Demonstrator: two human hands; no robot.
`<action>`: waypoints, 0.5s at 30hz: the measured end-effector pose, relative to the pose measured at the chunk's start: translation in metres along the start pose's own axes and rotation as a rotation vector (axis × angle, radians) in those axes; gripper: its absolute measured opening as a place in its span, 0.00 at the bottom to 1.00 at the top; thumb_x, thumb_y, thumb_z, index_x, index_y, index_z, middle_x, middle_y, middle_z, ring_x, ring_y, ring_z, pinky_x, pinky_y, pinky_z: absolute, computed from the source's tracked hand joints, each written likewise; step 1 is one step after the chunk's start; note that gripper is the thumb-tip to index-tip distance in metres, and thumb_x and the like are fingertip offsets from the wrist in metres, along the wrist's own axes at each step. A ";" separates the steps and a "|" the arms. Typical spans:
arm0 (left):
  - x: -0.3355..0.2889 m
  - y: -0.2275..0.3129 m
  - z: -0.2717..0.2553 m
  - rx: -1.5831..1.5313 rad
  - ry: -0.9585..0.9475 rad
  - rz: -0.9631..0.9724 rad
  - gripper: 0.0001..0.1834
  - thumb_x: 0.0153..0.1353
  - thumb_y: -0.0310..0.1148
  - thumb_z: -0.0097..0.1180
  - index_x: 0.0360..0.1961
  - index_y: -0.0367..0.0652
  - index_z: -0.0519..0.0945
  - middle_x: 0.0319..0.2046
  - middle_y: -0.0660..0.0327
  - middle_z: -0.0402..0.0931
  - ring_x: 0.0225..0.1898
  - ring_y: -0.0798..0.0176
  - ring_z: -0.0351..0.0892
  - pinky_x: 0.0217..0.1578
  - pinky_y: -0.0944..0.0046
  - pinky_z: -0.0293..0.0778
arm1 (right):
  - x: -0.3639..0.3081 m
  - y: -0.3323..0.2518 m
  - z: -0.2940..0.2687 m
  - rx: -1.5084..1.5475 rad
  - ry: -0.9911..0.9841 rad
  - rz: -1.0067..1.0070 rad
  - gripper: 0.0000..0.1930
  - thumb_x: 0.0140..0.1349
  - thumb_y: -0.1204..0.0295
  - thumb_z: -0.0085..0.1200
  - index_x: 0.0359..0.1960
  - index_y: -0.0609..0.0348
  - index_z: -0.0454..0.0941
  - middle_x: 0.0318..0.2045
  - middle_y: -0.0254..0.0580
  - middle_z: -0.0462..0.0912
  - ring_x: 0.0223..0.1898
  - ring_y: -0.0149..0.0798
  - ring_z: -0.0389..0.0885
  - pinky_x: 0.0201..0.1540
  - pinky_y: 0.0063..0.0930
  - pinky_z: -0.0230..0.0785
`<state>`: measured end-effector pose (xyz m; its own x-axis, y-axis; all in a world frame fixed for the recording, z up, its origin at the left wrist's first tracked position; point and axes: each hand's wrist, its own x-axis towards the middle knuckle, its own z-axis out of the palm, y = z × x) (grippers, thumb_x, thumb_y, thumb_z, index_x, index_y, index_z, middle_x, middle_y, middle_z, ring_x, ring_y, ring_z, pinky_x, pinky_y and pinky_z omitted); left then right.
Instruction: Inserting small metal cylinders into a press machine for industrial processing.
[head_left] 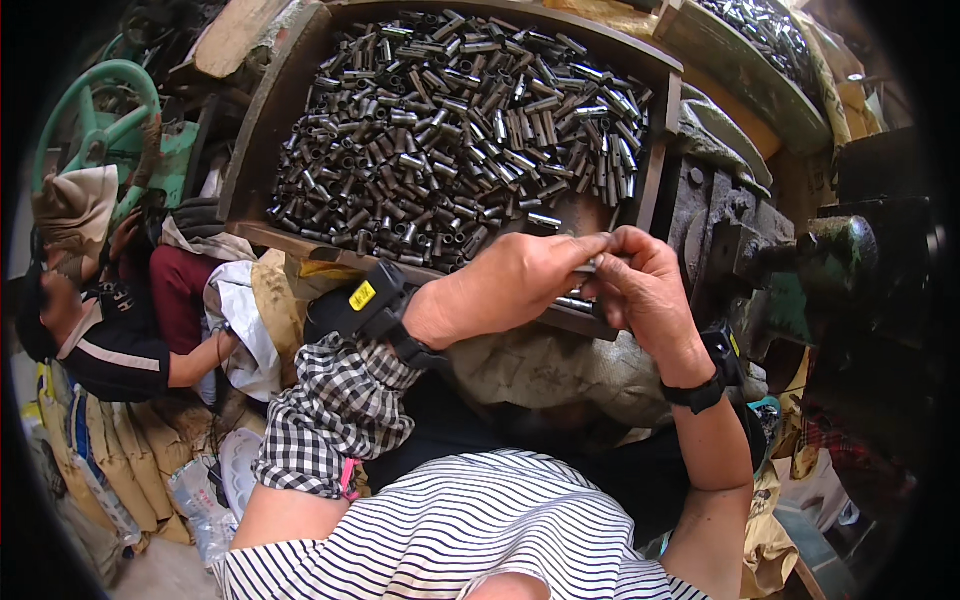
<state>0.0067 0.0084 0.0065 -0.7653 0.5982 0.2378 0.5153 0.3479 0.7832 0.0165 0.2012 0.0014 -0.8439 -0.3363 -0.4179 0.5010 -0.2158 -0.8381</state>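
Note:
My left hand (505, 285) and my right hand (645, 285) meet over the near right corner of a wooden tray (660, 160). The fingertips of both hands pinch together on a small light-grey metal piece (590, 266), mostly covered by the fingers. Its full shape cannot be seen. The tray is heaped with short, dark and shiny metal tubes (430, 130). Several of the shinier tubes lie close together toward the right side. A few more show just below my hands, by the tray's near edge.
Dark, greasy machinery (840, 255) stands close on the right. A second wooden box (760, 75) with metal pieces is at the far right. At left, another person (110, 330) sits by a green handwheel (95, 120). Brown sacks (130, 460) lie at lower left.

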 end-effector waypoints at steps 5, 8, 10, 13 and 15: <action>-0.005 -0.015 -0.024 -0.877 0.085 -0.664 0.16 0.61 0.25 0.49 0.51 0.34 0.70 0.37 0.55 0.78 0.33 0.66 0.81 0.27 0.70 0.77 | 0.046 -0.016 0.002 -1.031 0.387 -0.693 0.07 0.59 0.72 0.53 0.29 0.65 0.73 0.25 0.43 0.81 0.22 0.39 0.81 0.20 0.27 0.71; -0.012 -0.028 -0.034 -1.147 0.295 -0.634 0.13 0.60 0.27 0.51 0.46 0.35 0.70 0.34 0.57 0.77 0.31 0.65 0.81 0.21 0.76 0.76 | 0.076 -0.020 0.006 -1.654 0.442 -0.829 0.05 0.55 0.74 0.53 0.25 0.64 0.74 0.26 0.46 0.80 0.24 0.44 0.82 0.25 0.30 0.74; -0.011 -0.030 -0.038 -1.168 0.364 -0.650 0.11 0.59 0.26 0.53 0.43 0.37 0.71 0.33 0.58 0.77 0.31 0.64 0.82 0.20 0.76 0.76 | 0.086 -0.018 0.010 -2.065 0.443 -0.522 0.02 0.51 0.76 0.53 0.25 0.61 0.75 0.25 0.46 0.79 0.27 0.44 0.83 0.27 0.31 0.75; -0.011 -0.035 -0.039 -1.048 0.370 -0.624 0.11 0.58 0.25 0.54 0.43 0.38 0.71 0.32 0.58 0.77 0.30 0.65 0.82 0.20 0.76 0.75 | 0.088 -0.019 0.012 -2.042 0.437 -0.551 0.02 0.50 0.77 0.52 0.26 0.60 0.76 0.25 0.47 0.79 0.27 0.43 0.83 0.26 0.30 0.75; -0.014 -0.033 -0.039 -0.753 0.260 -0.601 0.10 0.57 0.25 0.54 0.40 0.38 0.73 0.30 0.63 0.77 0.26 0.71 0.80 0.19 0.77 0.70 | 0.089 -0.013 0.013 -2.025 0.412 -0.567 0.02 0.50 0.76 0.52 0.25 0.59 0.75 0.26 0.47 0.79 0.27 0.43 0.83 0.26 0.31 0.75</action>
<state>-0.0149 -0.0394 -0.0006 -0.9258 0.2651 -0.2695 -0.2951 -0.0611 0.9535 -0.0630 0.1627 -0.0201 -0.9136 -0.3776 0.1509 -0.3614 0.9241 0.1243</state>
